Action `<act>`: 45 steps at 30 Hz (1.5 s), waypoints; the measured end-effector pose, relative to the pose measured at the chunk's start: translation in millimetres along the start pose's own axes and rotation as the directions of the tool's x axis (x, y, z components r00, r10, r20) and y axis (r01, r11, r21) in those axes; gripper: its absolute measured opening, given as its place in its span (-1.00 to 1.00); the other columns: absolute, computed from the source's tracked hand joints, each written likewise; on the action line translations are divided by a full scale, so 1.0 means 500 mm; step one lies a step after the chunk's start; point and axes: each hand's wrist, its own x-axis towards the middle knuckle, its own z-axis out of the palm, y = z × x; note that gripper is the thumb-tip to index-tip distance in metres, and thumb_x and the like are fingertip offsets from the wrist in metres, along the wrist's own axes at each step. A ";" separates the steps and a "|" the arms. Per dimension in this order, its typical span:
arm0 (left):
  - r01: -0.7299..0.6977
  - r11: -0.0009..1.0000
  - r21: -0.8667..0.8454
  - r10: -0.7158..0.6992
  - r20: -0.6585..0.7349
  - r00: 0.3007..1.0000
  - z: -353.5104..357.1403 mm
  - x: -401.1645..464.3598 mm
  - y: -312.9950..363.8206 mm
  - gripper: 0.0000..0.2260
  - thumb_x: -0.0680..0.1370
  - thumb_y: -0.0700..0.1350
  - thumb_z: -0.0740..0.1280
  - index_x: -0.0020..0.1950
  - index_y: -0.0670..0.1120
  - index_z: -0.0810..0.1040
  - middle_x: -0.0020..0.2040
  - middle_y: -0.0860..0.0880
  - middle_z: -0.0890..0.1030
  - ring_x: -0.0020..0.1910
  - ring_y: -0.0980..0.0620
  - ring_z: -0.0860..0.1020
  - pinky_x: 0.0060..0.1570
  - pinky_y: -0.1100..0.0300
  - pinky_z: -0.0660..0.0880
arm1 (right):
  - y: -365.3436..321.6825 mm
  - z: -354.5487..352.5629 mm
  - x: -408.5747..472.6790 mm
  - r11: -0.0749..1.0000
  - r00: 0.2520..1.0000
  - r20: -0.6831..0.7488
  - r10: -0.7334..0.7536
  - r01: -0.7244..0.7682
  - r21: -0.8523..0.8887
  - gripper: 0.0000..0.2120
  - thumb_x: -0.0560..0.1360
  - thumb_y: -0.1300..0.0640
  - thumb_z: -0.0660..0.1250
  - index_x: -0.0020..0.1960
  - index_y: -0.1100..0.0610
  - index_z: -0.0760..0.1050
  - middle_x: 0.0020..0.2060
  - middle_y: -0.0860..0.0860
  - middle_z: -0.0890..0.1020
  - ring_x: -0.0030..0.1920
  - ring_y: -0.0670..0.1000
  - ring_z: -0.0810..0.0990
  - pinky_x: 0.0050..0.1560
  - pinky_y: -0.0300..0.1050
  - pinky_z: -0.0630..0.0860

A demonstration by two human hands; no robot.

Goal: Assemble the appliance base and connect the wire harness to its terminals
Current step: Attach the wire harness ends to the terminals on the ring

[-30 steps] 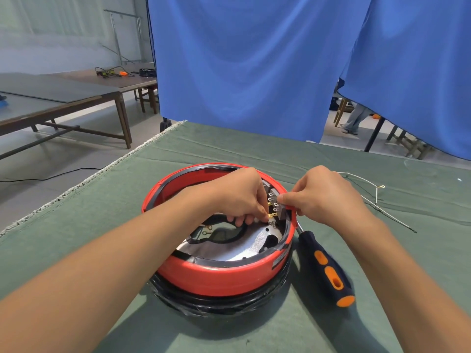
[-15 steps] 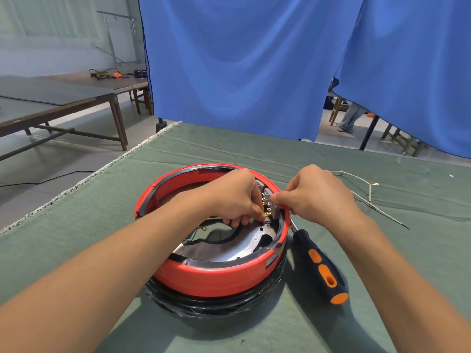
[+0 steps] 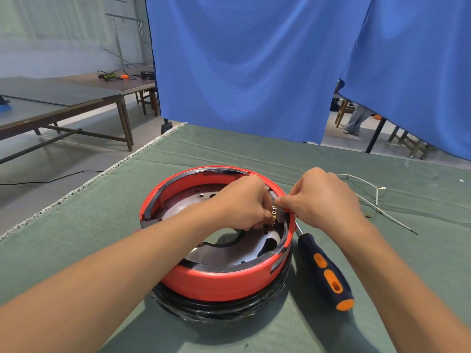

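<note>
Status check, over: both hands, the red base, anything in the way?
Left hand and right hand both pinching at terminal block inside red base. Connector hidden by fingers. Screwdriver idle beside base, nothing blocking.

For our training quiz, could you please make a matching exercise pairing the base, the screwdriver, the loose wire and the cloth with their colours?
Things:
1. appliance base
2. screwdriver
3. loose wire
4. table cloth

Colours:
A. white
B. green
C. red rim
D. dark blue and orange

Pairs: 1-C, 2-D, 3-A, 4-B
</note>
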 end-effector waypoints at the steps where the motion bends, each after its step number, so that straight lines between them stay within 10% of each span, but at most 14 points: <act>1: -0.005 1.000 0.000 0.005 -0.005 1.000 0.000 -0.001 -0.001 -0.85 0.45 -0.24 0.41 -0.33 -0.13 0.64 -0.59 0.06 0.48 -0.65 0.21 0.39 -0.58 0.40 0.32 | -0.001 0.000 -0.001 1.000 1.000 0.001 -0.001 0.001 -0.001 -0.67 0.39 -0.19 0.42 -0.16 0.09 0.63 -0.29 0.03 0.61 -0.19 0.10 0.57 -0.34 -0.14 0.34; 12: -0.015 0.979 0.204 0.064 -0.232 0.971 -0.008 -0.032 0.020 -0.97 0.39 -0.12 0.39 -0.22 0.01 0.60 -0.25 0.02 0.62 -0.20 -0.02 0.58 -0.25 0.10 0.49 | 0.029 -0.001 0.019 0.949 0.969 0.236 -0.067 -0.011 0.314 -0.63 0.34 -0.17 0.46 -0.28 0.17 0.66 -0.35 0.04 0.70 -0.20 0.03 0.69 -0.09 0.04 0.63; 17: -0.115 0.901 0.418 0.237 -0.252 0.938 -0.002 -0.032 0.020 -0.79 0.44 -0.08 0.33 0.06 0.03 0.45 0.01 0.09 0.43 0.01 0.07 0.38 -0.14 0.15 0.37 | 0.055 -0.010 0.029 0.869 0.941 0.305 -0.146 -0.025 0.494 -0.72 0.43 -0.10 0.42 -0.25 0.12 0.64 -0.29 -0.03 0.71 -0.28 -0.09 0.69 -0.32 -0.19 0.56; 23: -0.124 0.896 0.426 0.235 -0.219 0.947 -0.004 0.005 0.042 -0.74 0.46 -0.15 0.33 0.13 0.01 0.53 0.07 0.05 0.47 0.09 0.02 0.40 0.01 0.14 0.40 | 0.139 -0.017 0.049 0.804 0.989 0.149 0.016 -0.101 0.586 -0.80 0.47 0.02 0.39 -0.28 0.10 0.59 -0.29 0.01 0.70 -0.29 -0.02 0.66 -0.26 -0.12 0.54; 29: -0.037 0.893 0.448 0.178 -0.277 0.944 0.023 0.038 0.068 -0.73 0.47 -0.19 0.27 0.16 -0.02 0.47 0.12 0.01 0.43 0.13 -0.03 0.37 -0.07 0.15 0.38 | 0.241 0.048 0.052 0.936 0.940 -0.141 0.311 -0.277 0.219 -0.88 0.44 0.05 0.28 -0.06 -0.02 0.56 -0.06 0.00 0.66 0.00 0.13 0.60 -0.06 -0.08 0.49; 36: -0.084 0.947 0.311 0.162 -0.232 0.959 0.009 0.030 0.051 -0.74 0.50 -0.08 0.28 0.19 0.04 0.51 0.14 0.09 0.43 0.17 0.07 0.35 0.11 0.08 0.43 | 0.260 0.100 0.066 0.927 0.919 -0.120 0.374 -0.373 0.033 -0.76 0.52 -0.05 0.23 -0.04 0.13 0.49 0.06 0.11 0.60 0.08 0.20 0.57 -0.08 -0.05 0.44; 45: -0.086 0.981 0.174 0.126 -0.233 0.964 -0.001 0.024 0.054 -0.84 0.53 -0.11 0.28 0.08 0.01 0.58 0.04 0.09 0.49 0.08 0.06 0.44 0.12 0.08 0.42 | 0.237 0.065 0.056 0.828 0.951 -0.236 0.202 -0.037 0.560 -0.81 0.40 0.07 0.45 -0.36 -0.07 0.54 -0.45 -0.13 0.59 -0.38 -0.07 0.55 -0.23 -0.12 0.49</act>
